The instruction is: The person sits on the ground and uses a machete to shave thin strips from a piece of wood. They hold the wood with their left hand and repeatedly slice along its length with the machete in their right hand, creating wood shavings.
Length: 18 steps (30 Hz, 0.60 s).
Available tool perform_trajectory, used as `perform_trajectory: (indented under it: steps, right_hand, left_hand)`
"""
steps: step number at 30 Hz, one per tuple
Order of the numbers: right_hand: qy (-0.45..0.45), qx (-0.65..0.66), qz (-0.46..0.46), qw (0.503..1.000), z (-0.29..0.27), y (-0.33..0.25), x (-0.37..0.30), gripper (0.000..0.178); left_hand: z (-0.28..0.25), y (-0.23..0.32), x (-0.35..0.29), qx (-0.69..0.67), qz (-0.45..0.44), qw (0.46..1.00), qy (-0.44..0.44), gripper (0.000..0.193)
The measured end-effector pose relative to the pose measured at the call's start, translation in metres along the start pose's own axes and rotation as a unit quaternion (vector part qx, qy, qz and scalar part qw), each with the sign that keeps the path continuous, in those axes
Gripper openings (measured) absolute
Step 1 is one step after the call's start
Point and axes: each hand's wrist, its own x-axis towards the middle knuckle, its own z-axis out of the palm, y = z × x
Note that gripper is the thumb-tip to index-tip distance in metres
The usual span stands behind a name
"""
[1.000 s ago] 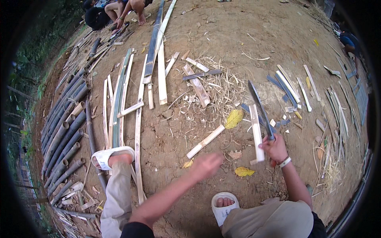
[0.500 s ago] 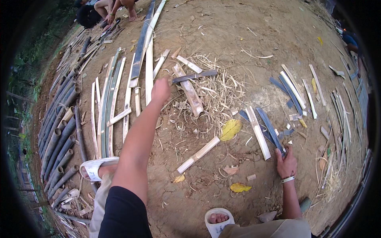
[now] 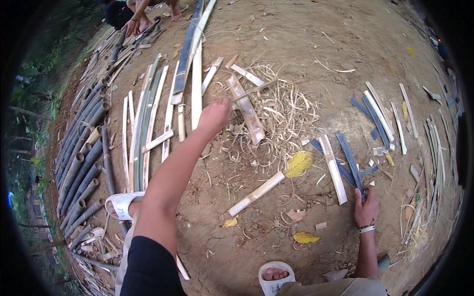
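Note:
My left hand (image 3: 216,117) is closed round the handle of a knife (image 3: 256,90). Its blade appears edge-on as a thin line, crossing above a thick split bamboo piece (image 3: 246,109) on the ground. Pale curled bamboo shavings (image 3: 291,108) are heaped around that piece. At the right, my right hand (image 3: 367,207) grips the near end of a dark-skinned bamboo strip (image 3: 349,158), which points away from me. Beside it lie a pale bamboo strip (image 3: 334,170) and another dark strip partly under it. My fingers hide the held strip's end.
Long split bamboo strips (image 3: 148,123) lie at left, beside piled bamboo poles (image 3: 89,167). More strips (image 3: 377,116) and small offcuts lie at right. A short bamboo piece (image 3: 256,193) and yellow leaves (image 3: 299,164) rest nearer me. Another person's hand (image 3: 131,27) shows at top left.
The knife blade has turned from showing its broad dark side to nearly edge-on. My right hand keeps hold of the dark strip. The whole view has shifted slightly.

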Motion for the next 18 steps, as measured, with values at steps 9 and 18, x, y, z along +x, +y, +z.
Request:
perform_trajectory:
  steps: [9, 18]
  right_hand:
    - [0.029, 0.091, -0.021, 0.995, 0.004, 0.026, -0.003, 0.044]
    - [-0.063, 0.183, -0.167, 0.967, -0.009, -0.035, -0.084, 0.026]
  left_hand:
    - [-0.132, 0.054, -0.196, -0.371, -0.285, 0.883, 0.039, 0.028]
    - [-0.198, 0.151, -0.424, -0.527, -0.548, 0.648, 0.028, 0.028]
